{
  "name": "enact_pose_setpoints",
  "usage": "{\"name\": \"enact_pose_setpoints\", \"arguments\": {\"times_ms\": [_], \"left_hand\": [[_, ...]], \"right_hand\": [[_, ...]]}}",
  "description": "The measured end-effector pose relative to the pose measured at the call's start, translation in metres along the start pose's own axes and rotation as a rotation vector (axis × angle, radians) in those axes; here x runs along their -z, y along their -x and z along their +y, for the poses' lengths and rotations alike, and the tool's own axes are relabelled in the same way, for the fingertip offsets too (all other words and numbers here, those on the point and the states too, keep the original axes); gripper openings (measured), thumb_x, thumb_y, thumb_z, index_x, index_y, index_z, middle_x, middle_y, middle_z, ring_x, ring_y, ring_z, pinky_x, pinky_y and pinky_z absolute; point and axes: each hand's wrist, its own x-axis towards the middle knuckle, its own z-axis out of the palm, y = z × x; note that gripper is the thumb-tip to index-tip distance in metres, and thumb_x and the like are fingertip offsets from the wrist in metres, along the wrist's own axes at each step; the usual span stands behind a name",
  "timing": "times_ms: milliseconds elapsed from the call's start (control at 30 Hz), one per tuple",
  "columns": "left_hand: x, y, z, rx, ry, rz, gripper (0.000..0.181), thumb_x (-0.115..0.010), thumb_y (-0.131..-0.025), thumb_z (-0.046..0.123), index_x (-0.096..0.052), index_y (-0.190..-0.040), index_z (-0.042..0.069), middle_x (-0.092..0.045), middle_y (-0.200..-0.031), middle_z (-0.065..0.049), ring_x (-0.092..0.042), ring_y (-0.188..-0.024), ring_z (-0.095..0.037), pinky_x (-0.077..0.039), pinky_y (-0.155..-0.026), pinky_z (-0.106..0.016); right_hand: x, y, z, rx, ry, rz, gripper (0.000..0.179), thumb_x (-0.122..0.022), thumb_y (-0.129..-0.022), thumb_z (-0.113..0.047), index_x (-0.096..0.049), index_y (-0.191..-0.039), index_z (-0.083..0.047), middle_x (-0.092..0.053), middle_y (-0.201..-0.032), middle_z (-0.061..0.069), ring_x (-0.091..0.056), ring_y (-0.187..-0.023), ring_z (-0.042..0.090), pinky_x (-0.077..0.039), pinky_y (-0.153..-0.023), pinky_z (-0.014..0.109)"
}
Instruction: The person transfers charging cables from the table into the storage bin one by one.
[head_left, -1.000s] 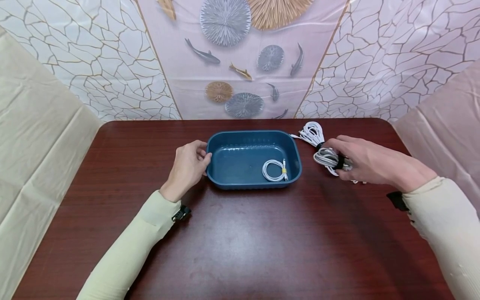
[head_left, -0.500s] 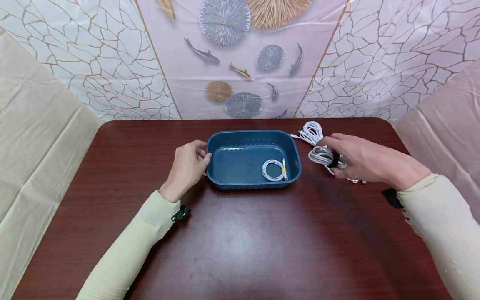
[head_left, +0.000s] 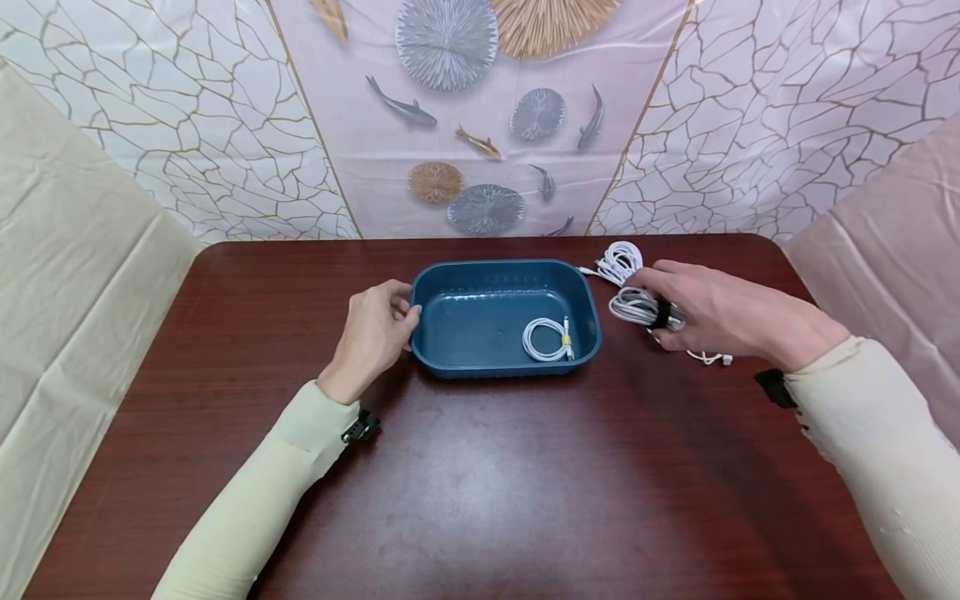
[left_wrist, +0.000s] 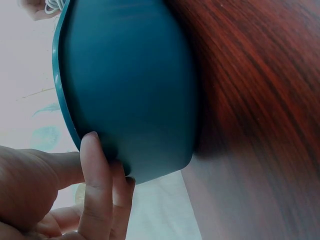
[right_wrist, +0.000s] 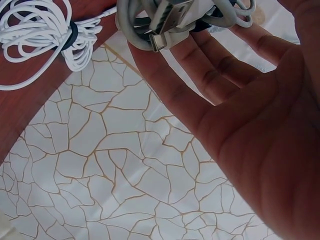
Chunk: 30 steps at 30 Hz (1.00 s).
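Note:
My left hand (head_left: 372,337) pinches the left end of a blue plastic bin (head_left: 480,371), its fingers (left_wrist: 97,175) against the outer wall just under the rim. Inside the bin, at the front right, lies a coiled white cable (head_left: 531,342) with a yellow tie. Right of the bin, my right hand (head_left: 723,317) holds a coiled grey USB cable (head_left: 633,307) bound with a black strap. Metal plugs (right_wrist: 170,17) stick out of that coil in the right wrist view. Behind it on the table is a bundle of white cable (head_left: 621,260) with a black strap.
A white cable end with a plug (head_left: 712,358) lies on the table below my right hand. The dark red wooden table (head_left: 465,483) ends at a patterned cloth backdrop (head_left: 487,150), with plain cloth on both sides.
My right hand has lifted the grey cable coil off the white cables and moved it a little left toward the bin. The left hand stays on the bin.

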Motion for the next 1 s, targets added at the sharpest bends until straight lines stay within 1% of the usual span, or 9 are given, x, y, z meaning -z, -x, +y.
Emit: {"name": "enact_pose_setpoints", "arguments": {"times_ms": [133, 333, 467, 667, 767, 867, 1000], "left_hand": [[0.000, 0.000, 0.000, -0.003, -0.004, 0.002, 0.033, -0.065, -0.099, 0.010, -0.063, -0.128, -0.005, -0.069, -0.093, -0.015, -0.072, -0.067, -0.020, -0.061, -0.050, -0.026], [0.000, 0.000, 0.000, 0.001, -0.003, 0.002, 0.033, -0.065, -0.099, 0.010, -0.063, -0.128, -0.005, -0.069, -0.094, -0.015, -0.072, -0.069, -0.021, -0.061, -0.051, -0.026], [0.000, 0.000, 0.000, 0.003, -0.002, 0.001, 0.033, -0.065, -0.099, 0.010, -0.063, -0.128, -0.005, -0.069, -0.094, -0.015, -0.073, -0.070, -0.021, -0.061, -0.051, -0.026], [-0.001, 0.000, -0.001, 0.001, -0.004, 0.002, 0.032, -0.064, -0.099, 0.010, -0.063, -0.128, -0.005, -0.069, -0.093, -0.015, -0.073, -0.070, -0.021, -0.061, -0.051, -0.026], [-0.001, -0.001, -0.001, -0.004, -0.003, 0.004, 0.033, -0.065, -0.099, 0.010, -0.064, -0.128, -0.006, -0.069, -0.093, -0.016, -0.073, -0.071, -0.021, -0.060, -0.050, -0.025], [-0.001, -0.001, -0.001, -0.006, -0.002, 0.007, 0.032, -0.065, -0.099, 0.009, -0.064, -0.127, -0.006, -0.069, -0.093, -0.016, -0.073, -0.069, -0.021, -0.060, -0.049, -0.025], [-0.001, -0.001, -0.001, -0.001, 0.003, 0.006, 0.032, -0.065, -0.098, 0.009, -0.064, -0.127, -0.006, -0.069, -0.093, -0.016, -0.072, -0.065, -0.020, -0.060, -0.050, -0.026]], "right_hand": [[0.002, -0.002, -0.002, -0.006, -0.003, -0.007, 0.061, -0.080, -0.077, -0.011, -0.059, -0.134, -0.013, -0.062, -0.112, 0.004, -0.059, -0.098, 0.019, -0.053, -0.089, 0.041], [0.003, -0.005, -0.004, 0.003, -0.010, -0.022, 0.058, -0.079, -0.080, -0.011, -0.058, -0.135, -0.011, -0.061, -0.116, 0.005, -0.057, -0.100, 0.020, -0.053, -0.090, 0.040], [0.003, -0.006, -0.004, 0.015, -0.008, -0.024, 0.060, -0.079, -0.080, -0.009, -0.058, -0.135, -0.009, -0.062, -0.118, 0.006, -0.058, -0.102, 0.020, -0.053, -0.093, 0.041], [0.003, -0.008, -0.007, 0.003, -0.020, -0.029, 0.060, -0.079, -0.081, -0.010, -0.057, -0.137, -0.012, -0.061, -0.124, 0.007, -0.058, -0.102, 0.020, -0.053, -0.092, 0.041], [0.003, -0.011, -0.008, 0.020, -0.021, -0.021, 0.059, -0.078, -0.081, -0.009, -0.058, -0.136, -0.012, -0.061, -0.127, 0.008, -0.058, -0.105, 0.021, -0.053, -0.094, 0.041], [0.004, -0.013, -0.009, 0.040, -0.017, -0.009, 0.058, -0.077, -0.081, -0.009, -0.059, -0.135, -0.013, -0.062, -0.126, 0.007, -0.058, -0.107, 0.021, -0.053, -0.095, 0.041], [0.004, -0.015, -0.010, 0.051, -0.020, -0.005, 0.057, -0.077, -0.080, -0.008, -0.059, -0.135, -0.014, -0.062, -0.124, 0.006, -0.057, -0.104, 0.019, -0.053, -0.093, 0.040]]}}
